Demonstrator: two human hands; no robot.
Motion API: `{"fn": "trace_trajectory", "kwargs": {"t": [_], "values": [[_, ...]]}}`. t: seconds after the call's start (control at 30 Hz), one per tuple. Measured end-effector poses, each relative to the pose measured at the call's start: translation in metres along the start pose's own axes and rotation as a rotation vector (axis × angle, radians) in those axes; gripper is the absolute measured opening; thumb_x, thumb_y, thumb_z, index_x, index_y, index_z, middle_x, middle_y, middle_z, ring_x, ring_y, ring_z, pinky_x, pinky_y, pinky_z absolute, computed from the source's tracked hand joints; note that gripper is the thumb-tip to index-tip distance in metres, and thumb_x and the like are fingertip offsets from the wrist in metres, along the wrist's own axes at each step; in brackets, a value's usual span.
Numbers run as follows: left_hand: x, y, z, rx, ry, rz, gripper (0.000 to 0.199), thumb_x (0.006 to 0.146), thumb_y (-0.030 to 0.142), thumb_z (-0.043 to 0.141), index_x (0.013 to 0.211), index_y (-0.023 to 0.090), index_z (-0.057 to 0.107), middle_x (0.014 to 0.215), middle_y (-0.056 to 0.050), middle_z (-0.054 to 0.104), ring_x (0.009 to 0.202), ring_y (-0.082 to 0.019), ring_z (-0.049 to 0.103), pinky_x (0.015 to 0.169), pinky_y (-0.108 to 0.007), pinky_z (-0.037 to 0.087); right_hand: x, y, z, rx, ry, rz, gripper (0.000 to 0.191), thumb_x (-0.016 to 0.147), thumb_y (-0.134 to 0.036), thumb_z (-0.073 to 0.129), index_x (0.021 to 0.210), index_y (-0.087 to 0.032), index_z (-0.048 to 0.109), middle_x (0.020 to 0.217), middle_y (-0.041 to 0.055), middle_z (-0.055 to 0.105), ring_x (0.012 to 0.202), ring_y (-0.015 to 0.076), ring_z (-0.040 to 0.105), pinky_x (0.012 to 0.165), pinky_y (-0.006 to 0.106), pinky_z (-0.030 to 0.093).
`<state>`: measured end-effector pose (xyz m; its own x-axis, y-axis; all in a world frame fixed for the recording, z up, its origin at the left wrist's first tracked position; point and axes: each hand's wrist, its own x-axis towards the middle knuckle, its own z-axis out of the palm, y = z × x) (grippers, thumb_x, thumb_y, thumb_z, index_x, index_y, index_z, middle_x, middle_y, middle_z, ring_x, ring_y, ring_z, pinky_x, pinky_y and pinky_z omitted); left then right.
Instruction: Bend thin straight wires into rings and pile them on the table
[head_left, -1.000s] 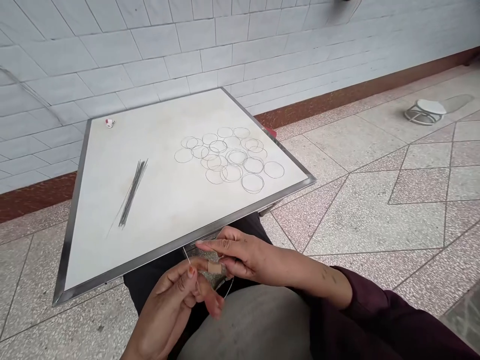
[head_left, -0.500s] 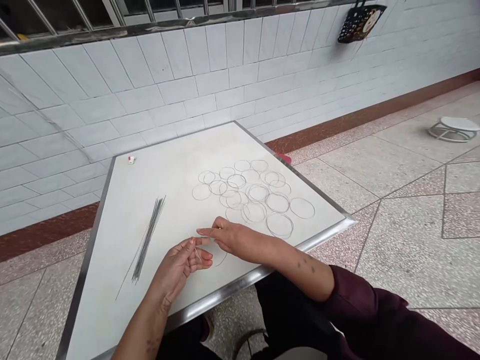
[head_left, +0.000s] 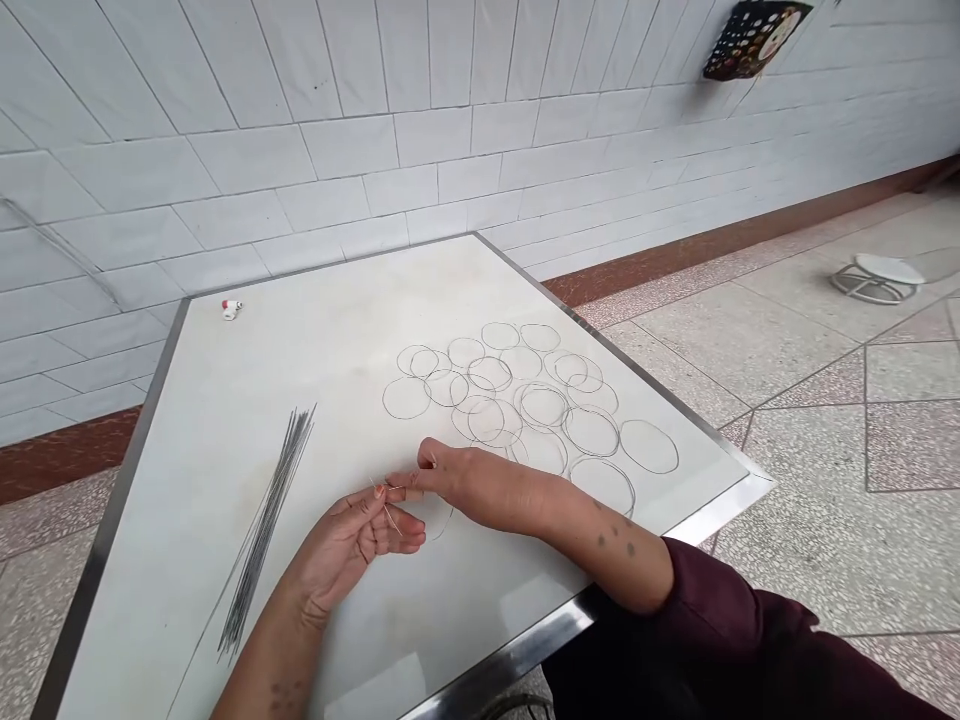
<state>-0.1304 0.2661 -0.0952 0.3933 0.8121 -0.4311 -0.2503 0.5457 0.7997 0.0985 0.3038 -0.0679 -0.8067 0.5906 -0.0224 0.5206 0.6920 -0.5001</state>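
Thin wire is pinched between the thumb and forefinger of my left hand, whose other fingers are loosely curled. My right hand meets it from the right, fingertips closed on the same wire; part of a curved loop hangs below between the hands. Several thin wire rings lie overlapping on the white table, beyond and right of my hands. To the left rests a bundle of straight wires, with one long wire sticking out at its near end.
A small red and white object sits at the table's far left corner. The metal table edge runs near my body. Behind stands a tiled wall with a hanging patterned bag. A white stool is on the floor at right.
The view has tilted down and come closer to the table. My hands keep nearly the same pose, with the wire still held between them.
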Motion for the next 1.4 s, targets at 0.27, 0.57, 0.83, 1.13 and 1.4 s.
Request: {"fn": "trace_trajectory", "kwargs": {"t": [0.27, 0.57, 0.83, 1.13, 1.4], "values": [[-0.005, 0.003, 0.001, -0.001, -0.002, -0.014, 0.034, 0.089, 0.045, 0.065, 0.096, 0.014, 0.078, 0.082, -0.015, 0.079, 0.080, -0.028, 0.073, 0.077, -0.042, 0.055, 0.002, 0.005, 0.009, 0.059, 0.108, -0.080, 0.060, 0.096, -0.007, 0.043, 0.148, -0.037, 0.040, 0.107, 0.0038, 0.052, 0.067, 0.0106, 0.043, 0.061, 0.022, 0.039], [-0.006, 0.008, 0.008, 0.092, -0.027, -0.039, 0.034, 0.090, 0.042, 0.064, 0.102, 0.013, 0.077, 0.090, -0.016, 0.079, 0.090, -0.029, 0.072, 0.081, -0.042, 0.054, 0.010, 0.020, 0.013, 0.500, 0.172, 0.074, 0.035, 0.098, -0.015, 0.048, 0.128, -0.027, 0.061, 0.105, 0.0027, 0.054, 0.086, 0.0123, 0.056, 0.081, 0.028, 0.049], [-0.007, 0.005, 0.011, 0.112, -0.046, -0.029, 0.032, 0.093, 0.041, 0.060, 0.103, 0.014, 0.075, 0.099, -0.017, 0.078, 0.098, -0.030, 0.070, 0.080, -0.042, 0.055, 0.018, 0.018, 0.019, 0.721, 0.155, 0.141, 0.017, 0.089, -0.012, 0.059, 0.099, -0.022, 0.068, 0.096, 0.0006, 0.053, 0.079, 0.0106, 0.053, 0.068, 0.023, 0.046], [-0.007, 0.003, 0.011, 0.096, -0.002, -0.011, 0.036, 0.090, 0.047, 0.061, 0.101, 0.015, 0.074, 0.091, -0.018, 0.078, 0.089, -0.030, 0.071, 0.072, -0.039, 0.053, 0.019, 0.026, 0.026, 0.700, 0.215, 0.023, 0.018, 0.095, -0.018, 0.058, 0.103, -0.025, 0.073, 0.091, 0.0015, 0.055, 0.096, 0.0154, 0.054, 0.084, 0.028, 0.049], [-0.005, 0.003, 0.009, 0.172, -0.091, -0.073, 0.039, 0.091, 0.050, 0.059, 0.100, 0.015, 0.075, 0.096, -0.018, 0.078, 0.092, -0.031, 0.071, 0.069, -0.038, 0.053, 0.017, 0.022, 0.027, 0.612, 0.186, -0.026, 0.022, 0.097, -0.016, 0.053, 0.111, -0.024, 0.068, 0.103, 0.0019, 0.052, 0.089, 0.0119, 0.055, 0.082, 0.025, 0.049]]}}
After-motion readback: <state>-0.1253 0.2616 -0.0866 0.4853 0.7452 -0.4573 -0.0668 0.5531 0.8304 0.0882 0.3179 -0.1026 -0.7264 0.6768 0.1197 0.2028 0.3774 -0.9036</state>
